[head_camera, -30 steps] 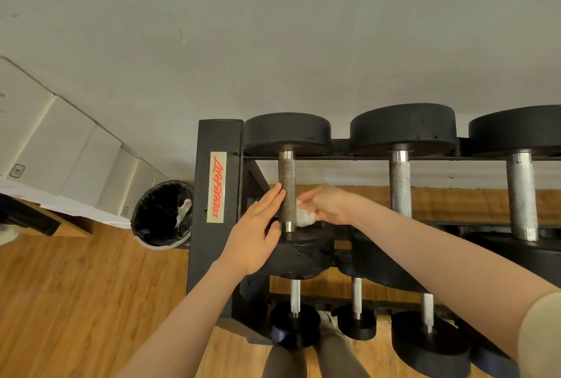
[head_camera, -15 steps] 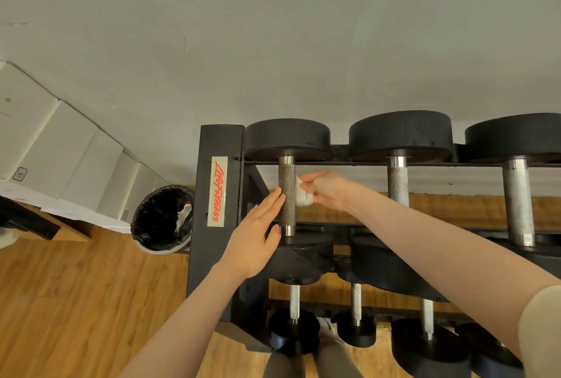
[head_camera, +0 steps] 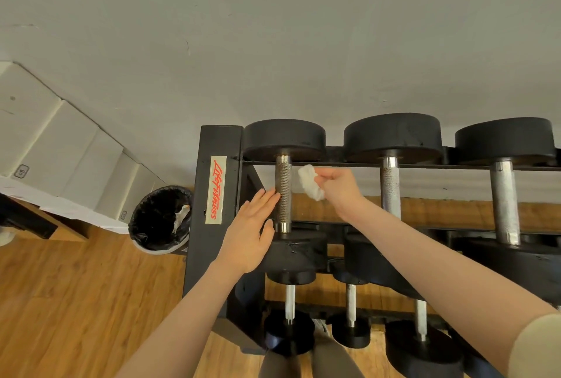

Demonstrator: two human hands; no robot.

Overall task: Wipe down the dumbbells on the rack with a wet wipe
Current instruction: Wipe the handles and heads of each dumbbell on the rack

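Observation:
A black rack [head_camera: 212, 256] holds black dumbbells with metal handles. The leftmost top dumbbell [head_camera: 283, 192] has a knurled grey handle. My left hand [head_camera: 252, 232] lies flat, its straight fingertips touching the left side of that handle. My right hand [head_camera: 337, 186] pinches a crumpled white wet wipe [head_camera: 309, 183] just right of the handle, near its upper end; whether the wipe touches the handle I cannot tell. Two larger dumbbells [head_camera: 391, 183] [head_camera: 505, 201] sit to the right on the same shelf.
A bin with a black liner [head_camera: 158, 219] stands on the wooden floor left of the rack. White boxes [head_camera: 60, 146] are stacked at the left wall. Smaller dumbbells [head_camera: 290, 317] lie on the lower shelf. My legs show at the bottom edge.
My right hand has carried the wipe up along the handle from its lower end to near the top and slightly away to the right. My left hand has stayed against the handle.

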